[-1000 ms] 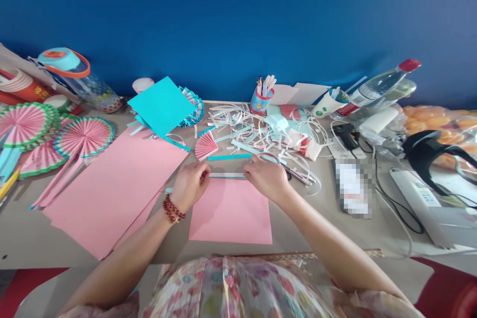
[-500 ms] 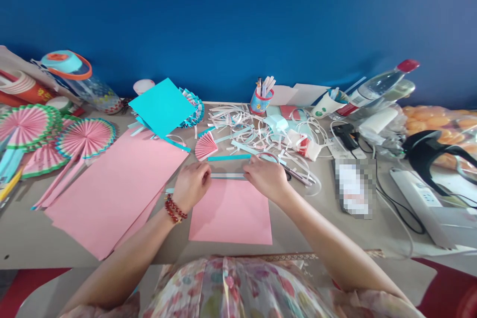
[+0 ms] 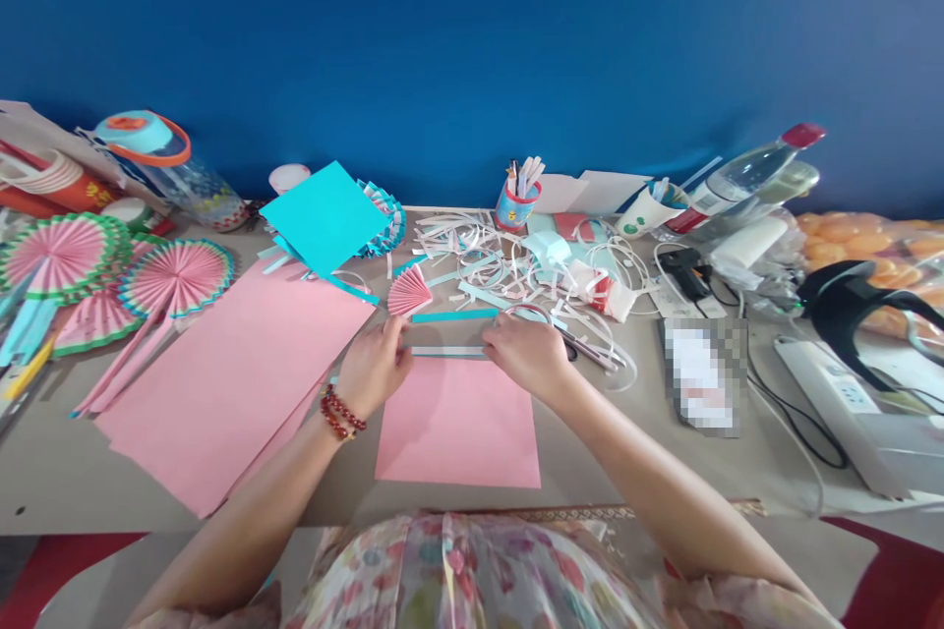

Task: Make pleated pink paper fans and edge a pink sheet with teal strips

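Note:
A pink paper sheet lies flat in front of me, with a narrow white-and-blue paper strip along its far edge. My left hand is closed at the strip's left end, fingers curled down. At the other end my right hand is closed on it, fingertips pressed together. The fingers hide both tips of the strip. Just beyond lies a bright blue paper strip, and behind my left hand stands a small pleated pink paper fan. Scissors rest beside my right hand.
Larger pink sheets lie at left, with a blue square sheet and finished paper fans behind. Paper scraps are heaped before a pen cup. A glue gun, blurred phone and bottle are at right.
My left hand has shifted slightly left along the strip, and its fingers look a little more extended. The right hand stays in place. The whole view has moved slightly.

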### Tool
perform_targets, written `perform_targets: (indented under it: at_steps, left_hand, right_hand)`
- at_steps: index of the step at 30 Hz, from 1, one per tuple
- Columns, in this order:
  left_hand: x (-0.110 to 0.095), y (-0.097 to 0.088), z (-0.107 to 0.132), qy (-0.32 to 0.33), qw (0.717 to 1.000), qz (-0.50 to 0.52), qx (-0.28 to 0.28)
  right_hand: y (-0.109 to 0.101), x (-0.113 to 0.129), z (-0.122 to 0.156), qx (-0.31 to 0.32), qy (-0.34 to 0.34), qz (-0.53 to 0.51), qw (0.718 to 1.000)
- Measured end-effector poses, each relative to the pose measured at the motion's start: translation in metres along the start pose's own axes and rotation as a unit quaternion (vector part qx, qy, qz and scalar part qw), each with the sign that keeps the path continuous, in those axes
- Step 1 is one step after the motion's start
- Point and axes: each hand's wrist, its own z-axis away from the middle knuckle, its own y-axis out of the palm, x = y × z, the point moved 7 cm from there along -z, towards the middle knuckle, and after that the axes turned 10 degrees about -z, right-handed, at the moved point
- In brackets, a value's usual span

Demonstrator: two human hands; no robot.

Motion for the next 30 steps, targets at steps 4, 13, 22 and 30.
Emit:
perform_targets:
  at_steps: [4, 13, 22, 30]
  left_hand:
    - [-0.004, -0.016, 0.003, 0.004, 1.000, 0.006, -0.028]
    - [-0.089, 0.001, 0.009, 0.287, 0.957, 0.013, 0.031]
    - [-0.088, 0.031, 0.010, 0.371, 0.924, -0.090, 0.039]
    - [-0.096, 0.030, 0.005, 0.393, 0.910, -0.129, 0.010]
  right_hand:
    - [0.001, 0.000, 0.000, 0.000, -0.001, 0.002, 1.000]
    - [-0.005, 0.004, 0.002, 0.001, -0.003, 0.012, 1.000]
    - [-0.007, -0.006, 0.004, -0.012, 0.008, 0.000, 1.000]
    - [-0.012, -0.023, 0.011, 0.017, -0.001, -0.012, 1.000]
